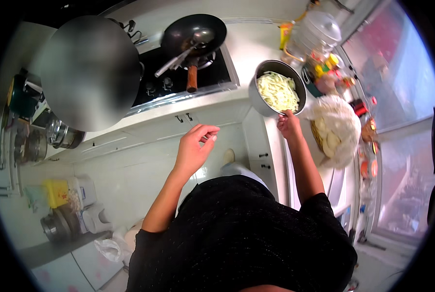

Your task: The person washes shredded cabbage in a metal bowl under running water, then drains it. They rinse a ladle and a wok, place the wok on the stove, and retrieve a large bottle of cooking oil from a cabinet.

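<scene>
My right hand [289, 126] grips the near rim of a round grey metal pot [256, 100] at the counter corner, right of the stove. Pale shredded vegetable strips [277, 91] fill much of the pot. Over the floor, in front of my body, my left hand [199, 144] hangs with curled fingers and nothing seen in it. A black wok [173, 33] with a wooden handle [192, 78] sits tilted on the black glass gas stove [221, 71]. A metal ladle [177, 60] rests in the wok, its handle pointing to the lower left.
A basket of pale rounded pieces under a plastic bag [341, 120] stands right of my right forearm. Behind it are jars and a lidded metal steamer pot [318, 31]. Glass pots [62, 133] stand at the left counter end. A blurred disc covers the upper left.
</scene>
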A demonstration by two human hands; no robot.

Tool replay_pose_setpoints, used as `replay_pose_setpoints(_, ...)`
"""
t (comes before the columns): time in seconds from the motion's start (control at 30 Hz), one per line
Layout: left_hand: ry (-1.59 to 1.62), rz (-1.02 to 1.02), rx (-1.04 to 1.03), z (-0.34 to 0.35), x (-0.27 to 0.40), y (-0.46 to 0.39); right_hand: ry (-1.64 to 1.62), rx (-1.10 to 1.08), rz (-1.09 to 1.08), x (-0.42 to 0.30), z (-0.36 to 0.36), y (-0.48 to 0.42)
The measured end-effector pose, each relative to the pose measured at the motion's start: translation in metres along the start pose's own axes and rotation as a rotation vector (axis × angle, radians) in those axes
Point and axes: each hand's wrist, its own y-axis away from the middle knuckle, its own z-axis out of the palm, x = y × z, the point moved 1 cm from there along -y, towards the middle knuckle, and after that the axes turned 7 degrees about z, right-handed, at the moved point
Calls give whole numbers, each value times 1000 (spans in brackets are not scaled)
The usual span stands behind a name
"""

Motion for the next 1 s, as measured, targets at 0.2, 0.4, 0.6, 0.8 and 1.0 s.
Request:
replay_pose_setpoints(0.2,-50,-11,91,-12,-22,-70,-16,102,21,-44,7,-99)
replay_pose_setpoints(0.4,-189,2,185,-45,-49,-135,-2,172,-32,-45,-8,-131)
replay_pose_setpoints(0.6,-913,201,145,-85,-105,-189,-99,166,-122,-26,14,-95)
replay_pose_setpoints(0.8,-1201,289,-9,-101,-149,-231,77,82,-61,8,42,-33)
replay_pose_setpoints(1.0,-1102,242,-158,-112,-150,-248,239,13,-151,42,102,-2)
